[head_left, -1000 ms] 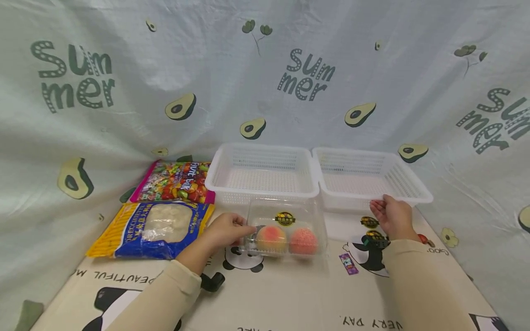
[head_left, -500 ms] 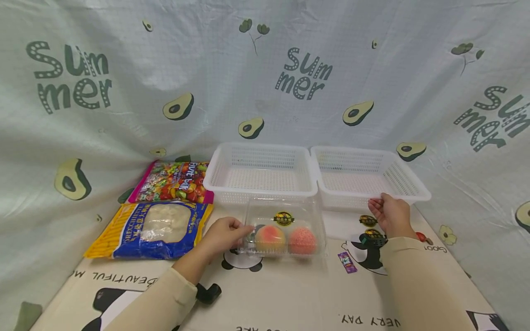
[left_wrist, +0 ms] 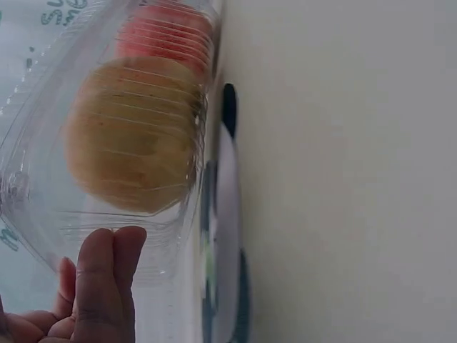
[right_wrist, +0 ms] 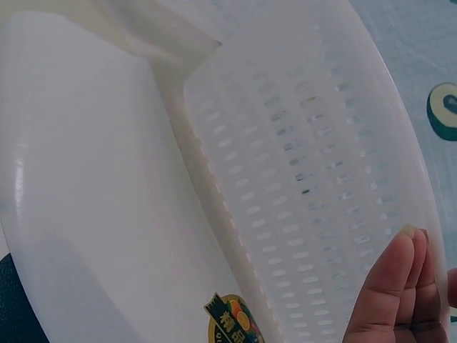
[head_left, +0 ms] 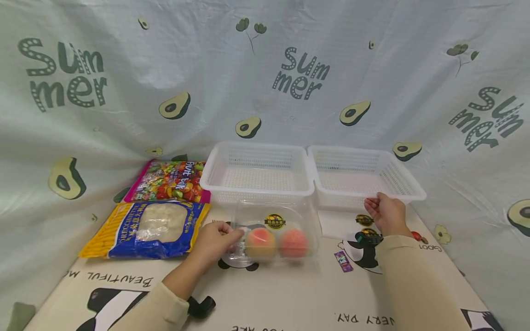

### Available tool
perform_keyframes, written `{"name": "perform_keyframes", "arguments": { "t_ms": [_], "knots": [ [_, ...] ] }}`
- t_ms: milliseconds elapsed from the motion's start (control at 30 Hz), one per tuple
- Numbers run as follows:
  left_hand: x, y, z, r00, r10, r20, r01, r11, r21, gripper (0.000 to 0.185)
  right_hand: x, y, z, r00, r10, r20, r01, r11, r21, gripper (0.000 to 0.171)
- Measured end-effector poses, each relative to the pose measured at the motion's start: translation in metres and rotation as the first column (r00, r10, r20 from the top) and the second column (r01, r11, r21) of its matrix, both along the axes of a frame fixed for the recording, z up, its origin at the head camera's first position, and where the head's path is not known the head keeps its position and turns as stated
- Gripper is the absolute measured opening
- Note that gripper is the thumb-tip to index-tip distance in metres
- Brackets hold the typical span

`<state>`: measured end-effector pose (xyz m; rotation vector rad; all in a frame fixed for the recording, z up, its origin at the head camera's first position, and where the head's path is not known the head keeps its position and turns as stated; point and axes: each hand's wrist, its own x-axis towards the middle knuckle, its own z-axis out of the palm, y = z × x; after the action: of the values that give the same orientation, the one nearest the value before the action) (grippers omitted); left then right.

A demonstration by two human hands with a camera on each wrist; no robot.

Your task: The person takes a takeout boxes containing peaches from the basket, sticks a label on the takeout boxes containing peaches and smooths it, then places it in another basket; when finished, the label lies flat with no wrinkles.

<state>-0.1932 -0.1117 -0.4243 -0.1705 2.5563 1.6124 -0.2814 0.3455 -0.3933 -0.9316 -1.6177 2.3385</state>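
Note:
A clear plastic fruit box (head_left: 275,243) with a dark round label stands in front of the left basket. Two peaches, one orange-yellow (left_wrist: 132,136) and one pinkish red (head_left: 294,243), lie inside it. My left hand (head_left: 215,241) pinches the box's left edge; in the left wrist view two fingertips press its clear side wall. My right hand (head_left: 388,214) holds the front rim of the right white basket (head_left: 414,181), with its fingers against the outer slotted wall (right_wrist: 285,179) and the thumb mostly hidden behind the rim.
Left white basket (head_left: 207,177) adjoins the right one. At left lie a fruit candy bag (head_left: 169,181) and a blue-yellow orecchiette bag (head_left: 153,230). A flat white piece (head_left: 335,224) and a small purple packet (head_left: 343,261) lie at right. A patterned curtain (head_left: 215,59) hangs behind.
The left hand and the fruit box have shifted slightly left and nearer to me. The right hand keeps its hold on the basket rim. The head view has drifted a little.

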Motion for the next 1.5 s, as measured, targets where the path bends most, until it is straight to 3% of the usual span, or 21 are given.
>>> {"name": "perform_keyframes", "arguments": {
  "t_ms": [333, 533, 800, 1167, 1367, 1500],
  "knots": [
    [0.0, -0.001, 0.039, 0.996, -0.044, -0.084, 0.048, 0.998, 0.041, 0.033, -0.002, 0.001, 0.0, 1.0, -0.02, -0.008, 0.02, 1.0, -0.018, 0.032],
    [-0.013, 0.012, 0.064, 0.984, -0.081, -0.158, 0.084, 0.996, 0.011, 0.035, -0.002, 0.003, -0.001, 1.0, -0.013, 0.014, 0.013, 1.0, -0.007, 0.024],
    [-0.049, 0.047, 0.091, 0.962, -0.087, -0.261, 0.087, 0.996, -0.012, 0.039, 0.002, 0.004, -0.002, 1.0, -0.011, 0.008, 0.011, 1.0, 0.008, 0.021],
    [-0.103, 0.104, 0.11, 0.971, -0.044, -0.233, 0.042, 0.999, -0.015, 0.039, 0.001, 0.003, -0.003, 0.999, -0.028, 0.022, 0.028, 1.0, 0.015, 0.029],
    [-0.13, 0.131, 0.12, 0.965, -0.041, -0.261, 0.018, 0.996, -0.091, 0.049, -0.001, -0.001, -0.002, 1.0, -0.025, 0.018, 0.025, 1.0, 0.007, 0.029],
    [-0.141, 0.151, 0.127, 0.964, -0.026, -0.266, -0.011, 0.991, -0.135, 0.048, -0.002, 0.0, 0.001, 1.0, -0.021, 0.018, 0.021, 1.0, -0.014, 0.024]
  ]
}}
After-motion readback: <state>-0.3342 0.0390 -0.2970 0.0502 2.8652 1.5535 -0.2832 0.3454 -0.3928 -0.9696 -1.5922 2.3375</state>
